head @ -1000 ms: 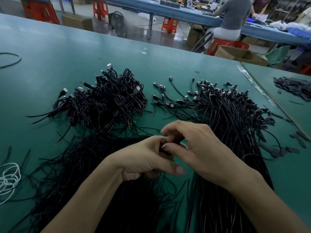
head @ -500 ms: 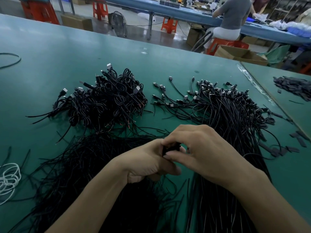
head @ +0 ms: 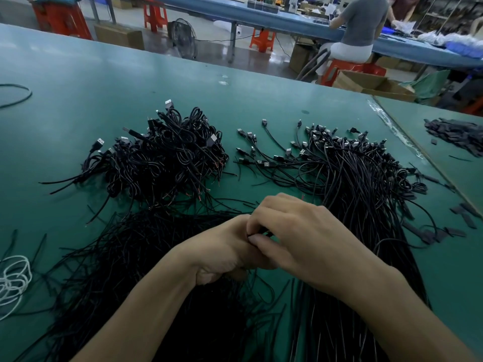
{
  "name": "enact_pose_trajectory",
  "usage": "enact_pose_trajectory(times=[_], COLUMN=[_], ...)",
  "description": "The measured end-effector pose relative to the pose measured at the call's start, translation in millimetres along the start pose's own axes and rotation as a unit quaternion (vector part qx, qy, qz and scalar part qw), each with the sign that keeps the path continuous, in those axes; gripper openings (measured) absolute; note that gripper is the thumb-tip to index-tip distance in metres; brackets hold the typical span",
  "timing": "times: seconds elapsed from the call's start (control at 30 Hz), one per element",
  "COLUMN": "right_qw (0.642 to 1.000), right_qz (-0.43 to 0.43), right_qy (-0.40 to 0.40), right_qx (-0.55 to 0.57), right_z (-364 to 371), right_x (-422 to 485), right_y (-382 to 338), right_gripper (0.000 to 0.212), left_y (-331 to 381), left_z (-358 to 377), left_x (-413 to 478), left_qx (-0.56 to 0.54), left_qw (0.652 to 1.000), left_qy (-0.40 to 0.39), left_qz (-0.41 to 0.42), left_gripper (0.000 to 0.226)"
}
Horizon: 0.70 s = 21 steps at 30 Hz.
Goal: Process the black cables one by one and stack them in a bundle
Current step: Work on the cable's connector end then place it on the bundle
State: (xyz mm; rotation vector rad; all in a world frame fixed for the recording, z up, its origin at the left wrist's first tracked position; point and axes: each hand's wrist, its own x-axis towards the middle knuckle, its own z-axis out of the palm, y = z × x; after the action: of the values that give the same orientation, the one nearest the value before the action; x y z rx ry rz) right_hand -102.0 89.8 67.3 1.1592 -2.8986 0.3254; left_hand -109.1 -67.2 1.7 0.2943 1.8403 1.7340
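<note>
Hands (head: 261,241) lowered, fingers (head: 257,226) pinching black cable (head: 265,233)

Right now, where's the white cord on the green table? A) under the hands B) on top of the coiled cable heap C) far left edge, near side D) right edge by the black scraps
C: the white cord lies looped at the table's near left edge, left of both hands and apart from the coiled cable heap.

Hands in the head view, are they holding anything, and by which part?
Both hands, left hand and right hand, pinch one thin black cable between their fingertips. Only a short dark stretch shows, so which part of it is gripped cannot be told.
</note>
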Motion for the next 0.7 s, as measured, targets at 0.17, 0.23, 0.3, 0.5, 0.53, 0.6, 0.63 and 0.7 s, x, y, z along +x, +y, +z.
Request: enact_pose_trajectory(times=[0.17,0.23,0.3,0.5,0.53,0.6,0.63,0.7], right_qw=[1.0,0.997,0.987,0.908,0.889,0.851,0.835,0.815], right_qz=[0.019,0.043,0.083,0.148,0.154,0.171,0.182,0.183], right_qy=[0.014,0.065,0.131,0.271,0.281,0.281,0.277,0.275], right_qx=[0.017,0.016,0.033,0.284,0.328,0.408,0.439,0.476], right_z=[9,15,21,31,31,32,32,30], right_x=[2,2,2,3,3,5,5,4], right_y=[3,5,9,9,9,9,9,9], right_gripper=[0.01,0.009,0.009,0.025,0.025,0.017,0.014,0.016], left_y=[2,4,8,15,14,12,11,7], left_z=[4,4,5,9,10,10,9,9], left_x=[1,2,3,6,6,7,8,9], left_qx=[-0.024,-0.051,-0.099,-0.27,-0.252,-0.173,-0.123,-0.024], left_qw=[0.999,0.997,0.992,0.952,0.954,0.962,0.963,0.949], left_qy=[0.016,0.04,0.058,0.047,0.056,0.102,0.138,0.226], left_qz=[0.019,0.03,0.046,0.133,0.152,0.185,0.197,0.217], left_gripper=[0.018,0.032,0.028,0.038,0.039,0.032,0.026,0.018])
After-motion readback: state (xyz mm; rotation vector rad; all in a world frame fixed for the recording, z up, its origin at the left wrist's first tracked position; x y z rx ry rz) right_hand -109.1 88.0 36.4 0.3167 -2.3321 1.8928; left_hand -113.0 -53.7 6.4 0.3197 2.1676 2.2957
